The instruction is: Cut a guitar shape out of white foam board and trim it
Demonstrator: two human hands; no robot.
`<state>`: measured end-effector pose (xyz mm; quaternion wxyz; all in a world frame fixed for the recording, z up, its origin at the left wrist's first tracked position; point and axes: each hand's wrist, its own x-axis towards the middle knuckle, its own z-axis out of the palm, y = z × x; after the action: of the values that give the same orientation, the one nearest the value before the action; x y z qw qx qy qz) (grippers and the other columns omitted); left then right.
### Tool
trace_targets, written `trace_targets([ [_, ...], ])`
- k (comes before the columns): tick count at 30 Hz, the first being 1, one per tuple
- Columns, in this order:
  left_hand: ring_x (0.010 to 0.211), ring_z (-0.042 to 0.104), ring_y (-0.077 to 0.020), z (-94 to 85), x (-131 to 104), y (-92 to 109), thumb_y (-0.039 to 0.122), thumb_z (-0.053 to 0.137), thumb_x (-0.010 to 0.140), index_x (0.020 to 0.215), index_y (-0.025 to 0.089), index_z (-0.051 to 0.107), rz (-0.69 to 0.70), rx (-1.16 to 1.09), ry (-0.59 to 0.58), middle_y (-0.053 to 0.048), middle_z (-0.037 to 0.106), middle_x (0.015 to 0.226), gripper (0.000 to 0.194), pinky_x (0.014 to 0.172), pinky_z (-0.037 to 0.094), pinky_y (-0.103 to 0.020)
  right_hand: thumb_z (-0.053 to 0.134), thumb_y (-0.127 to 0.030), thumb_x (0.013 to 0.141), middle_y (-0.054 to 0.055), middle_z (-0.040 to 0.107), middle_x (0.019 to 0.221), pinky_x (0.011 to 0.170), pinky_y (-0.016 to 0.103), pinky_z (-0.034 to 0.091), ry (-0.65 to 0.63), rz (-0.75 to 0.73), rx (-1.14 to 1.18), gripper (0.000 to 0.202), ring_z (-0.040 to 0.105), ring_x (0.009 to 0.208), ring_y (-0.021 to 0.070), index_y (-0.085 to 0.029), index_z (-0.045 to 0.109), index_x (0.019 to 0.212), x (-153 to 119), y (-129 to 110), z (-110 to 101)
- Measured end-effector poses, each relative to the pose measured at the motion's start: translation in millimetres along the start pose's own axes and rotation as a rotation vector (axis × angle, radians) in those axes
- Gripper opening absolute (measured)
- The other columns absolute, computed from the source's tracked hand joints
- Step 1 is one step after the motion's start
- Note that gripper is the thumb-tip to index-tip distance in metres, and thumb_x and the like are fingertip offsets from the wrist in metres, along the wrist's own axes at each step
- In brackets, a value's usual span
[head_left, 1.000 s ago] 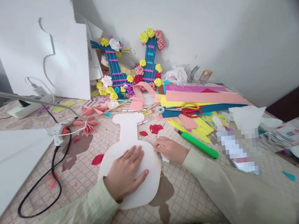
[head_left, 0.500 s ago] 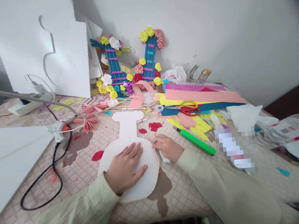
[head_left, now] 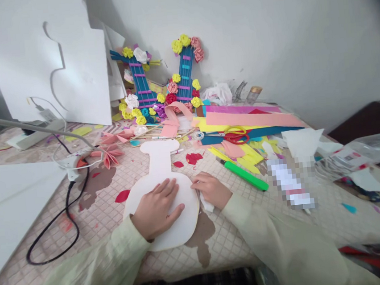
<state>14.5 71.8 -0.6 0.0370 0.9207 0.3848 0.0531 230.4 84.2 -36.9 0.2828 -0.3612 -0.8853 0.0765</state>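
A white guitar-shaped board cutout [head_left: 160, 162] lies flat on the table, its neck pointing away from me. My left hand [head_left: 159, 209] rests palm down on the round body of the cutout, fingers stretched out. At the body's right edge is my right hand [head_left: 212, 189], thumb and fingers pinched together against the rim. A crumpled white scrap [head_left: 206, 203] shows just below the right hand; whether the fingers hold part of it is hidden. Red paper petals [head_left: 194, 158] lie beyond the right hand, and another red petal [head_left: 122, 196] sits left of the cutout.
A green cutter [head_left: 246, 175] and red-and-yellow scissors [head_left: 236, 135] lie to the right, among paper strips [head_left: 251, 116]. At left is a glue gun [head_left: 74, 165] with a looped black cord. Two flower-covered blue guitars [head_left: 184, 78] lean at the wall beside a large white board [head_left: 77, 59].
The view has shifted slightly, so the scene sits a little further left. Both hands keep nearly the same places on the cutout.
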Motion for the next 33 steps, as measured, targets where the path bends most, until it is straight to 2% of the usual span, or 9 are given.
trace_targets([
  [7, 0.123, 0.037, -0.0249, -0.4, 1, -2, 0.042, 0.032, 0.087, 0.123, 0.012, 0.046, -0.003, -0.004, 0.018, -0.011, 0.042, 0.133, 0.049, 0.097, 0.038, -0.039, 0.039, -0.003, 0.080, 0.007, 0.057, 0.078, 0.070, 0.029, 0.045, -0.011, -0.023, 0.025, 0.026, 0.048, 0.077, 0.0159, -0.015, 0.063, 0.079, -22, -17, -2],
  [13, 0.123, 0.036, -0.0264, 1.9, 0, 1, 0.041, 0.034, 0.086, 0.124, 0.010, 0.046, -0.014, -0.009, 0.014, -0.012, 0.043, 0.133, 0.050, 0.097, 0.037, -0.041, 0.039, 0.001, 0.077, 0.008, 0.058, 0.076, 0.072, 0.031, 0.045, 0.038, -0.031, -0.004, 0.028, 0.049, 0.077, 0.0169, -0.013, 0.063, 0.073, 6, 5, 1],
  [21, 0.122, 0.038, -0.0262, 2.3, -1, 1, 0.040, 0.033, 0.087, 0.122, 0.011, 0.047, -0.004, -0.020, 0.045, -0.012, 0.045, 0.132, 0.048, 0.096, 0.039, -0.040, 0.038, -0.003, 0.080, 0.006, 0.060, 0.075, 0.067, 0.028, 0.046, 0.018, -0.077, 0.013, 0.028, 0.051, 0.073, 0.0150, -0.015, 0.063, 0.075, -16, -12, -6],
  [28, 0.122, 0.037, -0.0258, 2.8, 1, 0, 0.041, 0.032, 0.087, 0.124, 0.011, 0.046, -0.009, -0.005, 0.029, -0.012, 0.044, 0.132, 0.050, 0.097, 0.038, -0.040, 0.042, 0.000, 0.075, 0.006, 0.063, 0.073, 0.072, 0.030, 0.046, -0.005, -0.085, -0.024, 0.028, 0.054, 0.073, 0.0154, -0.015, 0.064, 0.069, 28, 22, 2],
  [33, 0.122, 0.039, -0.0252, 5.2, 0, 0, 0.040, 0.032, 0.087, 0.122, 0.012, 0.048, -0.032, -0.010, 0.050, -0.011, 0.045, 0.131, 0.048, 0.096, 0.038, -0.039, 0.041, 0.000, 0.075, 0.005, 0.064, 0.073, 0.068, 0.027, 0.047, -0.025, -0.122, -0.019, 0.029, 0.053, 0.071, 0.0147, -0.016, 0.065, 0.071, 8, 11, -6],
])
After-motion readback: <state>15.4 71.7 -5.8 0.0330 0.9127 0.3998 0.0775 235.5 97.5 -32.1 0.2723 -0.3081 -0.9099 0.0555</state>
